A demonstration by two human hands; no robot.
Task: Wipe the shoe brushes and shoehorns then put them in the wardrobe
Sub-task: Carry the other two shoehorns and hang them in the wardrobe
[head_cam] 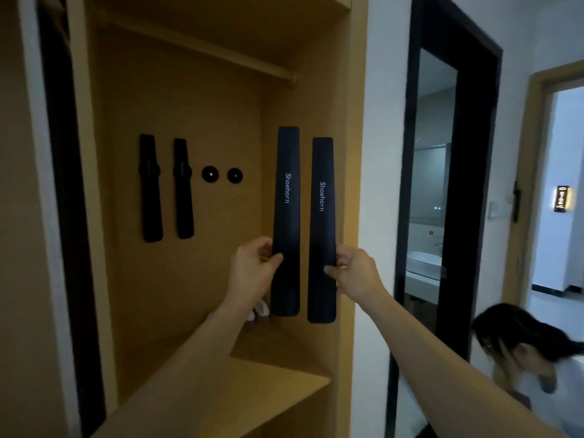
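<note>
Two bare forearms are stretched up from the bottom of the frame into the wardrobe, where the left hand is seen at centre, its grip pinched on the lower part of the left shoehorn. The right hand is clamped likewise on the right shoehorn, both held upright, side by side and just apart. At left centre two brushes are hung on the back panel, with two round mounts beside them.
</note>
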